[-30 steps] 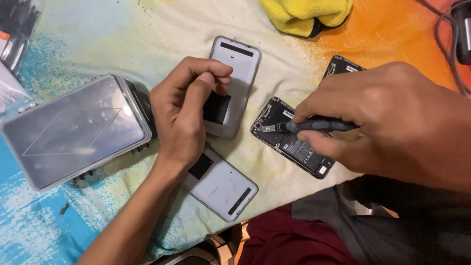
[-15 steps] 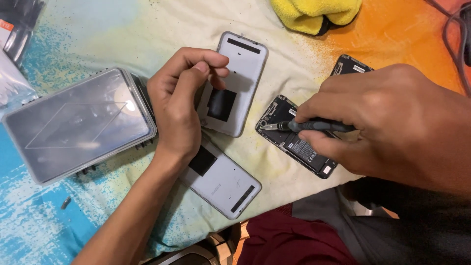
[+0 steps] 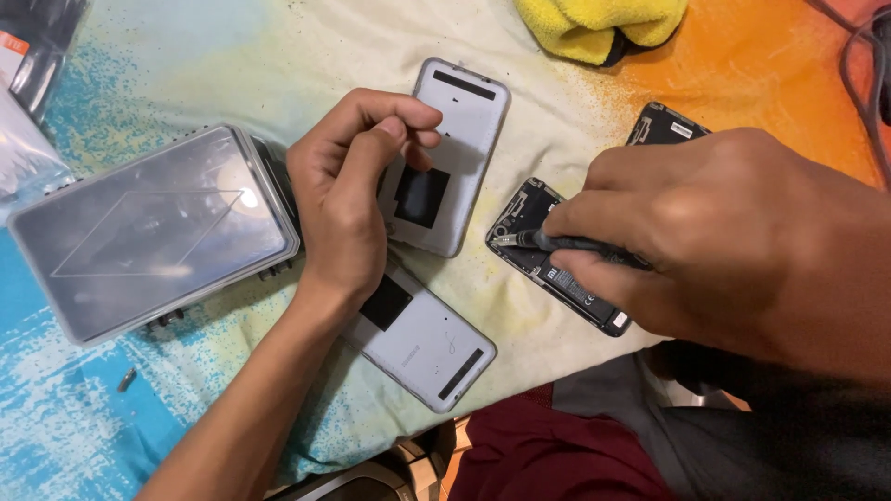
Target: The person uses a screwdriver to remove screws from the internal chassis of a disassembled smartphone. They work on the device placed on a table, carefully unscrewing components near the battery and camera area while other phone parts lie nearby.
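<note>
Since 1 s ago the whole scene sits a bit further right and lower in view, w/ the left hand (image 3: 357, 199) staying over the upper grey back cover (image 3: 457, 153) and the right hand (image 3: 705, 232) keeping its grip. Left hand's fingers are curled in, thumb tip meeting the index finger in a pinch above the cover's left edge; can't tell if anything tiny sits between them. Right hand is clenched round a slim dark screwdriver (image 3: 557, 243), its tip resting at the top end of the opened phone (image 3: 557, 264), which lies tilted on the pale cloth (image 3: 557, 121) w/ its internals showing. A 2nd grey back cover (image 3: 422, 343) lies just below the left wrist, partly under it. Clear plastic case (image 3: 148, 232) sits left of the left hand, nearly touching it. Another dark phone part (image 3: 664, 125) pokes out behind the right hand. Yellow cloth (image 3: 594, 28) lies at the top edge, well apart from both hands.
</note>
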